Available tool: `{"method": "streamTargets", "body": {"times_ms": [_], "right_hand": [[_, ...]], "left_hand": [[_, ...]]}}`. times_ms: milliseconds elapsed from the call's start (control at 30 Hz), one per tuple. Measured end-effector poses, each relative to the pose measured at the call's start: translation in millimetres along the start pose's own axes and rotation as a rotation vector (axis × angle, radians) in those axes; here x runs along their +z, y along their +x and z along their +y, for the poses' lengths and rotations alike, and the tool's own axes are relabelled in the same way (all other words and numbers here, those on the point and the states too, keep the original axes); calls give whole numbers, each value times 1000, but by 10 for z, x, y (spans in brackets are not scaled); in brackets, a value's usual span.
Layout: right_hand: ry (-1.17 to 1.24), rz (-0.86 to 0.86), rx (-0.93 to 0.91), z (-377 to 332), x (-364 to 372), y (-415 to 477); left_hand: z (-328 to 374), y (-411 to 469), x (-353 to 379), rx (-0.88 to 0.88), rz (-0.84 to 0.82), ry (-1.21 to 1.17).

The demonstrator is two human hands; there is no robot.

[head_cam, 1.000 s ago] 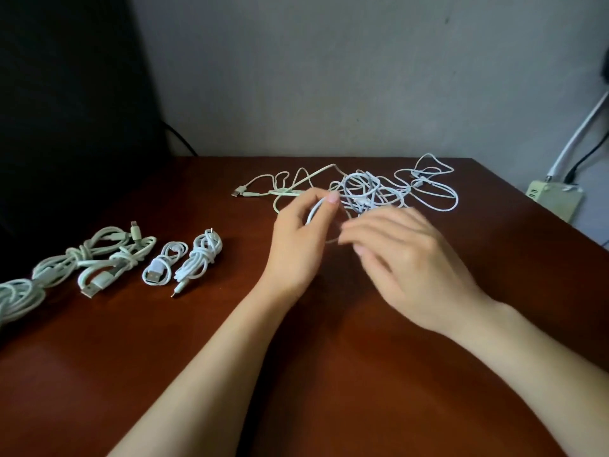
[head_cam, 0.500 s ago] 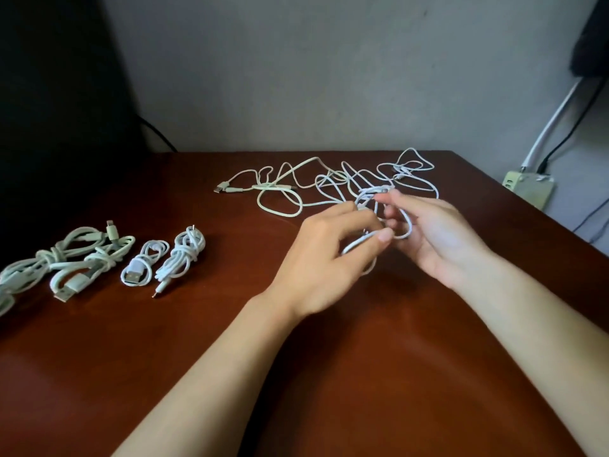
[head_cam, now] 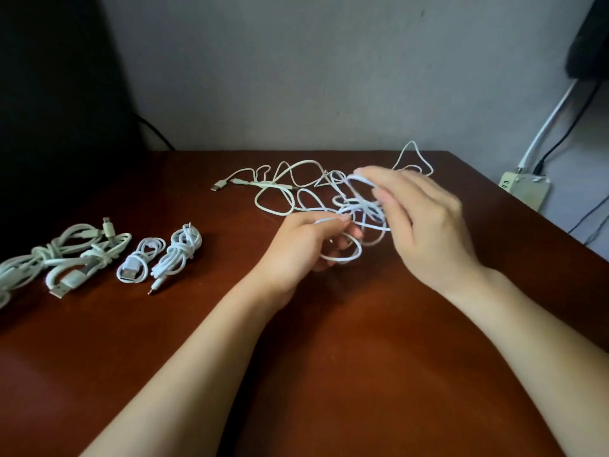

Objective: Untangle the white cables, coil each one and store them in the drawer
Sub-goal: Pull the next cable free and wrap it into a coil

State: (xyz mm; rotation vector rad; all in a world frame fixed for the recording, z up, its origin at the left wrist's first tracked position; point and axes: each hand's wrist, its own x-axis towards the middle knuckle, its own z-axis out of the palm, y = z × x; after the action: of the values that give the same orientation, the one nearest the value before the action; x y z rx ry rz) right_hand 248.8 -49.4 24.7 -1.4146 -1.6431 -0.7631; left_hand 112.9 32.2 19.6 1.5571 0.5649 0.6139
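Dark red-brown table (head_cam: 329,374), grey wall (head_cam: 296,77) behind. Far left: a row of coiled cables (head_cam: 140,262) lying on the table. Centre: left hand (head_cam: 303,249) pinches a loop of the tangled white cables (head_cam: 280,192); the slack sprawls toward the far edge. Right hand (head_cam: 425,225), blurred, fingers curled on raised strands. Far right: power strip (head_cam: 524,191) beyond the table edge.

A plain grey-white wall (head_cam: 329,77) stands behind a dark reddish-brown wooden table (head_cam: 329,374), whose top has a soft sheen. A large black shape (head_cam: 59,110) fills the left, with a black cord (head_cam: 158,133) curving beside it. Beyond the table's right edge is a pale power strip (head_cam: 524,189); a white conduit (head_cam: 547,123) and a black lead (head_cam: 566,133) rise from it.
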Motion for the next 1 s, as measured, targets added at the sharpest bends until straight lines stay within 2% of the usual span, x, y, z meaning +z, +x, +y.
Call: {"method": "streamTargets", "body": {"times_ms": [133, 233, 400, 500, 600, 767, 900, 1000], "right_hand": [[59, -103, -146, -97, 4, 3], [65, -138, -237, -173, 51, -15], [70, -197, -329, -195, 96, -49], [115, -218, -334, -204, 104, -62], [183, -178, -288, -191, 65, -42], [121, -10, -111, -42, -13, -22], [181, -80, 72, 41, 20, -64], [245, -175, 241, 17, 80, -101]], "left_hand": [[37, 11, -55, -85, 50, -167], [48, 18, -92, -95, 65, -162], [108, -3, -198, -228, -118, -206], [39, -4, -268, -133, -187, -115], [-6, -14, -325, -87, -281, -169], [-35, 4, -395, -28, -245, -294], [-70, 38, -455, 21, -175, -369], [-59, 19, -465, 51, -204, -372]]}}
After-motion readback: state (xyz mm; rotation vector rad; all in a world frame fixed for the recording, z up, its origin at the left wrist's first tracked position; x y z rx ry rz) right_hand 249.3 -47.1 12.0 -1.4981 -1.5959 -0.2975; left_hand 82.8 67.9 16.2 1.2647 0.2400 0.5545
